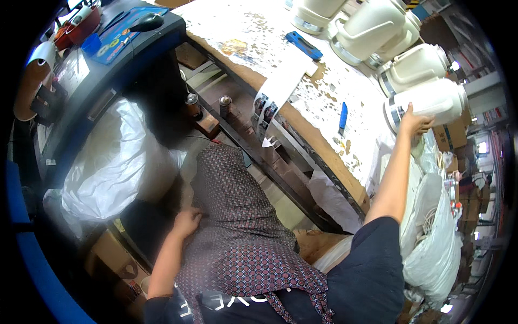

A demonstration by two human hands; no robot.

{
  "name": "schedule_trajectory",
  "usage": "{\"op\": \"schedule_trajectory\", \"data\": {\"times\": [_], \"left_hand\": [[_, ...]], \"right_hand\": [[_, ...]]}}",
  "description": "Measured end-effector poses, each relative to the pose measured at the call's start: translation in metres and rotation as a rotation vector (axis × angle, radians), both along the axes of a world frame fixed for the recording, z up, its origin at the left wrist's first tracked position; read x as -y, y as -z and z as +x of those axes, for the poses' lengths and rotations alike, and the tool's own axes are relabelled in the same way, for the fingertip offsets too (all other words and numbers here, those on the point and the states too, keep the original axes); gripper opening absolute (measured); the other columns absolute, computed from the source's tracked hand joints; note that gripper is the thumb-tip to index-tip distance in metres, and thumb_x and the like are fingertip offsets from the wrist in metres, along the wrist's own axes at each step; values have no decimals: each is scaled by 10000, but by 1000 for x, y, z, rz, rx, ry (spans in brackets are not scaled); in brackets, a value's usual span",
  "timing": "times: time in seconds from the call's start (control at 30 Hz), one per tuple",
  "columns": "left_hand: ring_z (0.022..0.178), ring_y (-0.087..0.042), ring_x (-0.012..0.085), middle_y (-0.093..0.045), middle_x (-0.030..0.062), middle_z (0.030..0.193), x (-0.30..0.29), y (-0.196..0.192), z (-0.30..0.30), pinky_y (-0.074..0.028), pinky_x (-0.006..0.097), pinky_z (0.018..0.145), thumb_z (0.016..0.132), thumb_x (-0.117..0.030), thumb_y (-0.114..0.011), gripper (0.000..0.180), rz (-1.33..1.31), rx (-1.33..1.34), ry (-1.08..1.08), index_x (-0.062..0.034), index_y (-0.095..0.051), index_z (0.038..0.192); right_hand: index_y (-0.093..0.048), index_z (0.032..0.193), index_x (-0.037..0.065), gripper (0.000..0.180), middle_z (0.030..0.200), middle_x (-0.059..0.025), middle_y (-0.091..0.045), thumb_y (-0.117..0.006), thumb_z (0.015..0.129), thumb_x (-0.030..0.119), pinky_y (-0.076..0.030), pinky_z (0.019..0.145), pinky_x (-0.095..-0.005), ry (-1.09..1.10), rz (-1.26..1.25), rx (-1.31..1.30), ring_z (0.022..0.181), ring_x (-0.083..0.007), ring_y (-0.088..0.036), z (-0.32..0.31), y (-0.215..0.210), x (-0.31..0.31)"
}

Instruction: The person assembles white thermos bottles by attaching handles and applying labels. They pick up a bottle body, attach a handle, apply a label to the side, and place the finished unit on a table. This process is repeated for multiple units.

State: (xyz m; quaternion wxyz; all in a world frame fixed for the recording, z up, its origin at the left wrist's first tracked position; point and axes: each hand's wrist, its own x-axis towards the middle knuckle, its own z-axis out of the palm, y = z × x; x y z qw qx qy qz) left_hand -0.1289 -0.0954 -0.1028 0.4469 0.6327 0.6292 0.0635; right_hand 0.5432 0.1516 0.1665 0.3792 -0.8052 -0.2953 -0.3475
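Note:
Out to the right, my right hand [416, 122] is closed on the near side of a cream-coloured jug [431, 103] with a silver band round its base. Its thumb lies up along the body, and part of its grip is out of sight. Low by my lap, my left hand [187, 221] rests beside the patterned apron [237, 200] with its fingers curled in. Whatever may be inside those fingers is hidden. Several similar jugs with large handles, one of them a jug [414, 67] just behind, stand along the table's far right side.
The worktable [324, 141] has a scuffed white covering. On it lie a blue cutter [343, 116], a blue tool [304, 45] and a label strip [280, 92] hanging over the edge. Spray cans [225, 102] stand below. White plastic bags [110, 173] fill the left; a dark desk is beyond.

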Motion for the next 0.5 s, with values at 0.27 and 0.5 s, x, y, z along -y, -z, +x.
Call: {"op": "schedule_trajectory", "data": {"times": [0.27,0.5], "left_hand": [[1012,-623,363,-661,160,1102,-14,8,-3,-482,446,878,864,-293,-593,317,-89,-93,167,-103,-679,1103],[986,-627,388,-669,207,1027,-16,-10,2,-488,449,855,863,-325,-626,370,-2,-15,101,-72,-650,1133]], "right_hand": [[-697,1024,116,371,894,-79,-626,-815,684,205,-507,743,-355,-1213,-465,212,850,-251,-612,-321,82,24],[-689,886,76,207,880,-77,-597,-775,707,133,-499,719,-366,-1090,-509,-76,822,-272,-617,-337,87,9]]}}
